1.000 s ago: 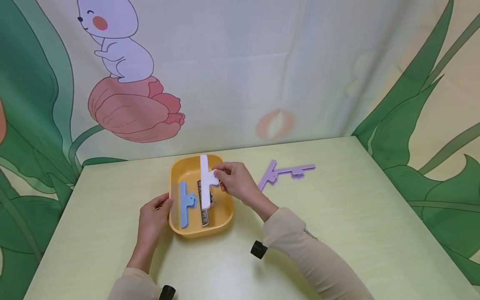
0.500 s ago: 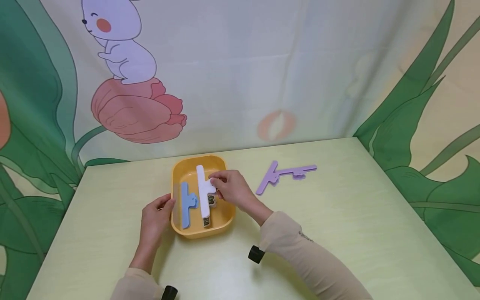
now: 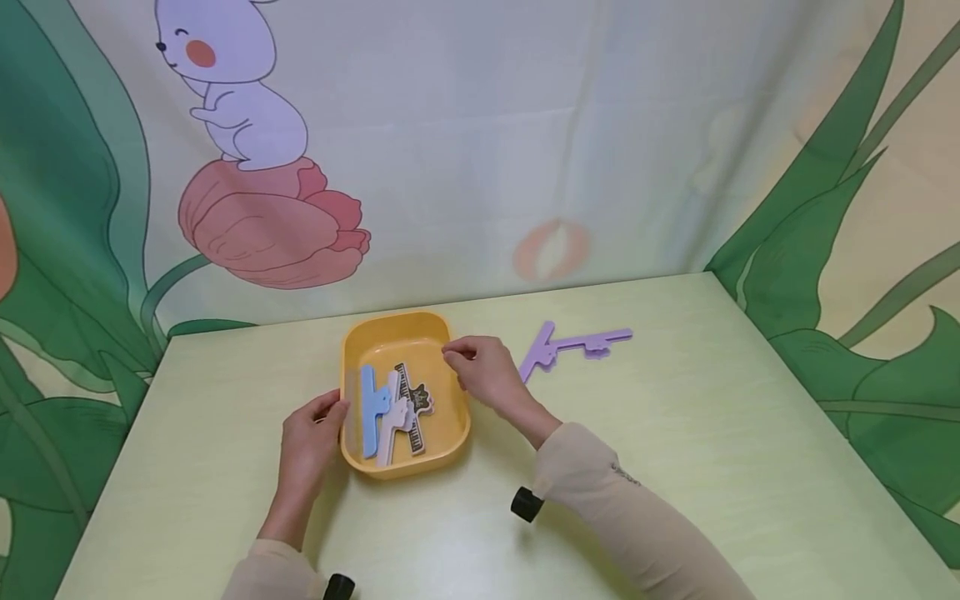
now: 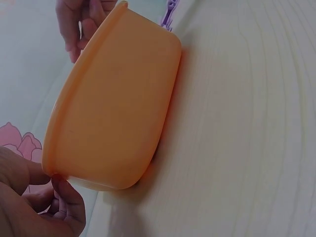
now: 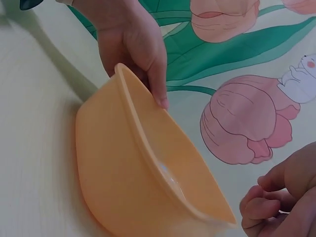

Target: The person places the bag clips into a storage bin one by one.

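Count: 1 yellow tray (image 3: 442, 425), 5 long-bar clips, 2 hands. 3 clips in tray, 2 on tabletop (image 3: 697, 433).

Tray sits close to the tabletop's back edge, left of centre, long sides running front to back.

In tray: 1 blue clip (image 3: 369, 417) along the left edge, grip tab facing right. 1 white clip (image 3: 386, 439) right of it, slanted, lower end near the tray's front edge; its tab overlaps 1 black-and-white piano-key clip (image 3: 417, 438), also slanted, near mid-tray. Can't tell if white touches blue.

On tabletop: 2 purple clips, right of tray near the back edge. Diagonal purple clip (image 3: 537, 350) has its lower end behind the right wrist; lengthwise purple clip (image 3: 597, 341) extends right from it. They meet at one end in the head view.

Left hand (image 3: 307, 437): fingers clamped on the tray's left rim, thumb on one side, bent index on the other.

Right hand (image 3: 487, 372): fingers loosely curled at the tray's right rim, toward its back corner; thumb and index tips close, slim gap, nothing held. Right wrist view puts them just beside the rim, apart from it.

Behind: 1 printed curtain (image 3: 450, 150) along the back edge.
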`<state>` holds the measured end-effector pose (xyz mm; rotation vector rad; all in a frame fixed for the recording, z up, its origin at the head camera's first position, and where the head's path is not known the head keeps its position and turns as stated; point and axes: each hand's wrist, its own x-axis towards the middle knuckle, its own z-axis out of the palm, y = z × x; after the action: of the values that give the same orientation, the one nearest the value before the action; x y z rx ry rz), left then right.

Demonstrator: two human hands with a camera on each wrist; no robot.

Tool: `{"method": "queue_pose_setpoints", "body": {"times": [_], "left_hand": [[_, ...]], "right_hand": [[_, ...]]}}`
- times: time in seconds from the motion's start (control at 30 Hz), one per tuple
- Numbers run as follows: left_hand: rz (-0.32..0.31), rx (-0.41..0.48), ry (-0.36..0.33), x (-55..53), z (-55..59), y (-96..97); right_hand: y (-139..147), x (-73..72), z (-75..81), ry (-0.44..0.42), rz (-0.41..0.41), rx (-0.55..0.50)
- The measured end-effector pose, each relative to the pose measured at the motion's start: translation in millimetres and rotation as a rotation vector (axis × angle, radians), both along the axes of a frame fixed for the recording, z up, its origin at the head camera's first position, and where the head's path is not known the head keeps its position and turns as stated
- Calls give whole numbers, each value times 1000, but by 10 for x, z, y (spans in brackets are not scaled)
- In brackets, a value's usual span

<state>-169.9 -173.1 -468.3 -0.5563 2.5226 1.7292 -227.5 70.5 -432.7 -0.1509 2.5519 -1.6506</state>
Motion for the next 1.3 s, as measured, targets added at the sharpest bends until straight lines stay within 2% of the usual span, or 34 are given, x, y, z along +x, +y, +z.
{"method": "queue_pose_setpoints", "body": {"times": [0.13, 0.37, 0.53, 0.73, 1.03, 1.3], "left_hand": [[4, 2, -6, 4, -7, 2], [17, -4, -4, 6, -23, 7], [13, -7, -7, -1, -28, 6], [9, 4, -25, -1, -32, 8], [9, -5, -18, -8, -47, 12], [5, 0, -28, -27, -39, 10]], "right_hand": [[174, -32, -9, 27, -57, -49], [484, -69, -5, -13, -148, -121], [677, -93, -55, -34, -193, -170], [830, -105, -110, -97, -243, -253], [995, -92, -137, -106, -277, -291], [1169, -82, -172, -108, -293, -276]]}}
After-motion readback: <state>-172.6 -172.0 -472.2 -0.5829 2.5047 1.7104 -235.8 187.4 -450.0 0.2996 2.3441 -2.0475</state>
